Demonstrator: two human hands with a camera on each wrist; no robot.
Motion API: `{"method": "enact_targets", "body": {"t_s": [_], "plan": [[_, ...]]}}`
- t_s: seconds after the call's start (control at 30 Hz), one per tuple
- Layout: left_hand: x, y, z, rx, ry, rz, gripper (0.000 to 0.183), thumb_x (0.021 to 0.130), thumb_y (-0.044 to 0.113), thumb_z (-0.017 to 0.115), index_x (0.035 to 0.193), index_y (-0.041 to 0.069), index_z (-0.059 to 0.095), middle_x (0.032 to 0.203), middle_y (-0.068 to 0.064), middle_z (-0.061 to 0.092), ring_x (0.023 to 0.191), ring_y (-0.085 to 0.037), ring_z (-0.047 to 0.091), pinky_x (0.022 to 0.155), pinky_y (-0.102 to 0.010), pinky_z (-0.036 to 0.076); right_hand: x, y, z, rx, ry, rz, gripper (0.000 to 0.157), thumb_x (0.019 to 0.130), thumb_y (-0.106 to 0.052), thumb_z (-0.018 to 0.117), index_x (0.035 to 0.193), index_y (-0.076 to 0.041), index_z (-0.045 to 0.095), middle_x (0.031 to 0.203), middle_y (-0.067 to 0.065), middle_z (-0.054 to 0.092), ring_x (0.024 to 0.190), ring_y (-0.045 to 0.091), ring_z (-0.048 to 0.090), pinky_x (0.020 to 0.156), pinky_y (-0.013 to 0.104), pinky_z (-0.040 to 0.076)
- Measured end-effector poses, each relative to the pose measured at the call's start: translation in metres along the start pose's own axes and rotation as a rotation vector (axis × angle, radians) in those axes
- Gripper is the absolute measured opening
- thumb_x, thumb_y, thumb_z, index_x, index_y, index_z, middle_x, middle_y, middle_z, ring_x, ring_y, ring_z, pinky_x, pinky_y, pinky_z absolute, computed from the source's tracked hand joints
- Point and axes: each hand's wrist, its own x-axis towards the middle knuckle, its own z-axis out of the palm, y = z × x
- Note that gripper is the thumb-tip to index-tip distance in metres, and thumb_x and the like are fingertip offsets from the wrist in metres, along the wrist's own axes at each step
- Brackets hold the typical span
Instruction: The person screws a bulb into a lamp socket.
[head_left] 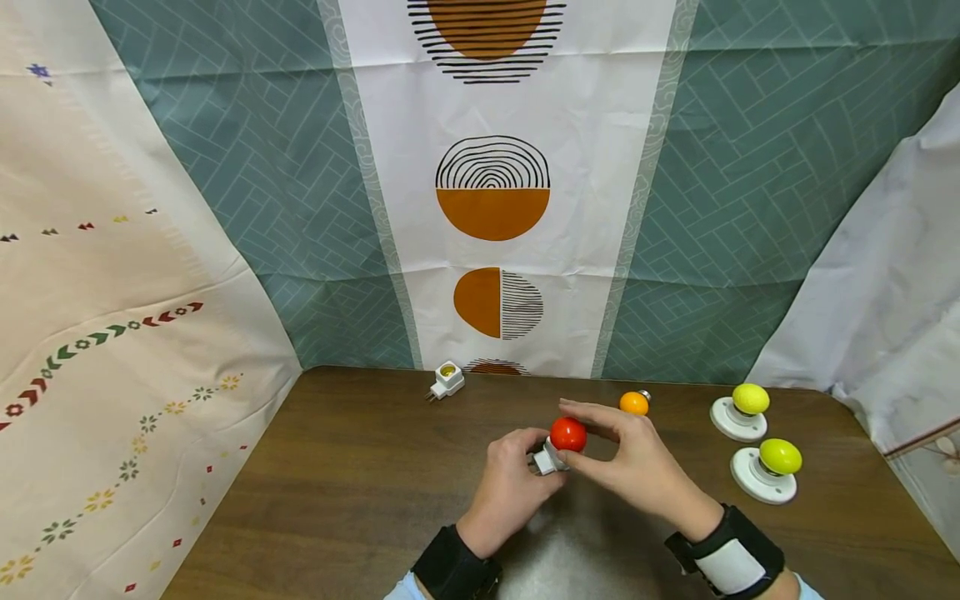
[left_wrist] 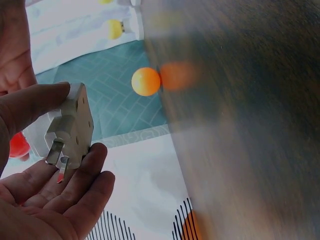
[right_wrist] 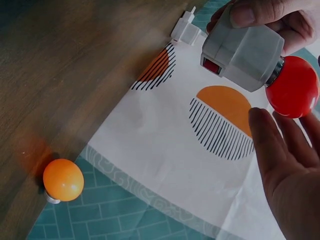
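Observation:
My left hand (head_left: 513, 475) grips a white plug-in lamp socket (left_wrist: 77, 125) between thumb and fingers. Two metal prongs (left_wrist: 55, 152) stick out of its back, and a red switch (right_wrist: 212, 65) shows on its side. A red light bulb (right_wrist: 294, 86) sits in the socket's mouth, a strip of its metal base showing. Around the bulb, my right hand (head_left: 637, 462) is spread, its thumb close to the near side and its fingers beyond the far side. In the right wrist view the right fingertips (right_wrist: 260, 117) are extended close by the red bulb.
Another white plug-in socket (head_left: 447, 379) lies at the table's back edge. An orange bulb (head_left: 634, 404) lies behind my right hand. Two round white lamp holders (head_left: 738, 423) with yellow-green bulbs (head_left: 781, 457) stand on the right. Patterned cloth (head_left: 495, 108) hangs behind the brown table (head_left: 337, 500).

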Motion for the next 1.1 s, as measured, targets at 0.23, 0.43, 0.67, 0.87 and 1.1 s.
{"method": "enact_targets", "body": {"t_s": [0.23,0.43,0.67,0.87,1.1], "plan": [[0.001,0.000,0.000,-0.015,-0.014,-0.023,0.034,0.069,0.020,0.078,0.099,0.017,0.064,0.092,0.011,0.060,0.081,-0.002,0.055,0.067,-0.020,0.045,0.000,0.014,0.001,0.036,-0.054,-0.039,0.047,0.078,-0.021,0.074,0.123,-0.023,0.059,0.123,-0.011,0.056,0.109,0.011,0.054,0.083,0.031,0.045],[0.001,0.000,0.000,-0.036,-0.031,-0.033,0.034,0.067,0.019,0.079,0.098,0.018,0.064,0.090,0.012,0.060,0.079,-0.002,0.055,0.067,-0.022,0.047,0.000,0.013,0.002,0.053,-0.003,-0.037,0.043,0.076,-0.020,0.076,0.117,-0.022,0.063,0.115,-0.008,0.060,0.103,0.012,0.057,0.079,0.029,0.047],[0.001,0.000,0.001,-0.016,-0.023,-0.022,0.034,0.066,0.021,0.080,0.096,0.019,0.064,0.089,0.013,0.060,0.077,-0.001,0.055,0.066,-0.019,0.045,0.001,0.012,0.005,0.022,0.102,-0.022,0.042,0.068,-0.022,0.082,0.107,-0.023,0.067,0.103,-0.008,0.064,0.091,0.010,0.061,0.070,0.028,0.050],[0.001,0.001,0.002,-0.013,-0.025,-0.025,0.034,0.067,0.020,0.080,0.097,0.018,0.064,0.090,0.013,0.060,0.078,-0.001,0.055,0.065,-0.019,0.045,0.001,-0.013,0.005,0.033,0.170,0.032,0.041,0.063,-0.010,0.084,0.100,-0.016,0.068,0.093,0.000,0.066,0.079,0.013,0.064,0.064,0.031,0.051],[0.001,0.001,0.002,-0.024,-0.032,-0.035,0.034,0.068,0.021,0.080,0.098,0.019,0.064,0.091,0.013,0.059,0.080,-0.001,0.055,0.066,-0.019,0.045,0.001,-0.020,0.003,0.010,0.163,0.040,0.041,0.065,-0.016,0.084,0.102,-0.009,0.066,0.095,0.003,0.065,0.078,0.015,0.063,0.064,0.035,0.052]]}}
